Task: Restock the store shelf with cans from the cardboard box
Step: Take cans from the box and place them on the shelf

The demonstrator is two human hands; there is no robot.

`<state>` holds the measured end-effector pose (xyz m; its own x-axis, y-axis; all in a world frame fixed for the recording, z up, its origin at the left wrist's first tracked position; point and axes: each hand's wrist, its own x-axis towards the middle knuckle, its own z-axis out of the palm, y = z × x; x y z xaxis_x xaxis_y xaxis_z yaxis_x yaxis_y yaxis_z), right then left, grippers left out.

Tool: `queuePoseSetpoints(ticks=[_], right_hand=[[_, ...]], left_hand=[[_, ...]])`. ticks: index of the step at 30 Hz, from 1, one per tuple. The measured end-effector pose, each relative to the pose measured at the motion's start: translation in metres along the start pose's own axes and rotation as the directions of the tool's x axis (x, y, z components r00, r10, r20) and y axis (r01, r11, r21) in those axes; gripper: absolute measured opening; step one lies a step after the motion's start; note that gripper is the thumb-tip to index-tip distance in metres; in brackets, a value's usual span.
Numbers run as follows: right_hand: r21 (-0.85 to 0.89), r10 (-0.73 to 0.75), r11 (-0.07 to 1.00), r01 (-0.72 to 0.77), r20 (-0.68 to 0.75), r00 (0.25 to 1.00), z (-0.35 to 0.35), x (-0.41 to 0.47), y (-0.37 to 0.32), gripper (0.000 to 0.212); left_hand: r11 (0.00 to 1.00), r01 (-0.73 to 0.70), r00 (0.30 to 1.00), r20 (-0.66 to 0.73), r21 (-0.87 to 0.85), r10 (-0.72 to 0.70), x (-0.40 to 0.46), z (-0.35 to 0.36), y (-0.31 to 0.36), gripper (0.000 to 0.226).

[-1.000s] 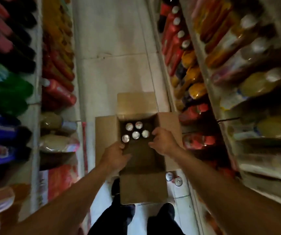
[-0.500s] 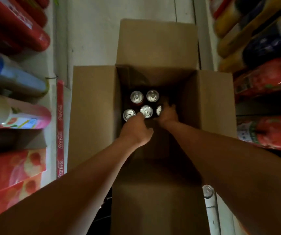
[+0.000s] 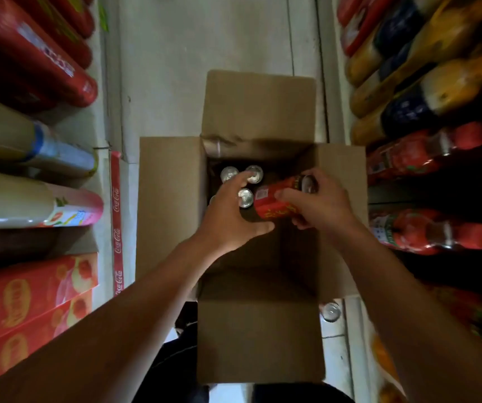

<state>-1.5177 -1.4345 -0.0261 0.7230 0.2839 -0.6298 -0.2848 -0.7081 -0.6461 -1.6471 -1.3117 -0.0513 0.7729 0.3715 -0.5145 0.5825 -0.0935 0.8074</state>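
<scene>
box: open cardboard box on the floor of a shop aisle, all four flaps folded out, seen from above
cans in box: silver tops of upright cans grouped at far left corner of the box; three tops plain, a fourth mostly hidden by the left hand
red can: red can with yellow print, tilted nearly on its side, silver top pointing far right, over the box opening just right of the upright cans
right hand: right hand grips the red can, fingers curled over its upper side, thumb below
left hand: left hand reaches into the box, fingers spread and bent down over the can tops, thumb out toward the red can; cannot tell if it actually grips a can
loose can: one more can upright on the floor, just outside the box near its right near corner
left shelf: shelf holds red and pale bottles lying with caps toward the aisle, orange cartons below
right shelf: orange, dark and red bottles in rows, blurred
person: dark trousers under the near flap
</scene>
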Motion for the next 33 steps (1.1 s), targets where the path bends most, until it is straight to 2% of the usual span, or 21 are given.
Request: queuePoseSetpoints(ticks=[2, 6, 10, 13, 15, 17, 19, 21, 23, 24, 26, 29, 33], right_hand=[[0.125, -0.016, 0.992, 0.004, 0.096, 0.995, -0.048, -0.058, -0.055, 0.03], [0.277, -0.076, 0.961, 0.006, 0.243, 0.967, -0.135, -0.154, -0.157, 0.027], [0.3, -0.153, 0.95, 0.089, 0.198, 0.968, -0.2, -0.225, -0.252, 0.04], [0.297, -0.284, 0.922, 0.248, 0.084, 0.955, -0.247, -0.284, -0.321, 0.04], [0.312, -0.377, 0.873, 0.375, -0.055, 0.924, -0.282, -0.324, -0.358, 0.037], [0.389, -0.4, 0.81, 0.44, -0.184, 0.898, -0.307, -0.355, -0.38, 0.039], [0.477, -0.394, 0.739, 0.476, -0.267, 0.879, -0.337, -0.387, -0.398, 0.032], [0.484, -0.38, 0.689, 0.539, -0.392, 0.838, -0.365, -0.412, -0.406, 0.026], [0.418, -0.358, 0.679, 0.604, -0.529, 0.769, -0.389, -0.426, -0.409, 0.023], [0.367, -0.346, 0.69, 0.623, -0.589, 0.73, -0.4, -0.429, -0.408, 0.024], [0.245, -0.337, 0.732, 0.636, -0.681, 0.65, -0.422, -0.437, -0.407, 0.036], [0.133, -0.311, 0.776, 0.617, -0.77, 0.557, -0.45, -0.44, -0.403, 0.05], [0.006, -0.264, 0.86, 0.511, -0.851, 0.455, -0.482, -0.431, -0.399, 0.053]], left_hand=[[0.994, -0.113, 0.99, 0.083, -0.015, 0.114, -0.026, -0.017, 0.058, 0.098], [0.967, -0.243, 0.968, 0.046, -0.077, 0.247, -0.086, -0.053, 0.195, 0.078], [0.934, -0.318, 0.939, 0.083, -0.161, 0.334, -0.137, -0.099, 0.317, 0.061], [0.9, -0.259, 0.92, 0.195, -0.351, 0.34, -0.164, -0.122, 0.402, 0.056], [0.847, -0.176, 0.882, 0.302, -0.502, 0.362, -0.177, -0.126, 0.46, 0.066], [0.8, -0.1, 0.818, 0.409, -0.592, 0.405, -0.189, -0.124, 0.508, 0.075], [0.781, -0.092, 0.728, 0.494, -0.617, 0.476, -0.202, -0.118, 0.561, 0.071], [0.792, -0.115, 0.644, 0.562, -0.6, 0.519, -0.217, -0.106, 0.609, 0.068], [0.803, -0.14, 0.612, 0.587, -0.579, 0.53, -0.224, -0.089, 0.64, 0.065], [0.807, -0.173, 0.617, 0.577, -0.564, 0.535, -0.227, -0.08, 0.653, 0.064], [0.793, -0.358, 0.641, 0.488, -0.493, 0.593, -0.229, -0.063, 0.678, 0.062], [0.683, -0.675, 0.579, 0.373, -0.281, 0.725, -0.235, -0.039, 0.713, 0.064], [0.575, -0.804, 0.521, 0.287, -0.152, 0.804, -0.228, 0.0, 0.741, 0.052]])
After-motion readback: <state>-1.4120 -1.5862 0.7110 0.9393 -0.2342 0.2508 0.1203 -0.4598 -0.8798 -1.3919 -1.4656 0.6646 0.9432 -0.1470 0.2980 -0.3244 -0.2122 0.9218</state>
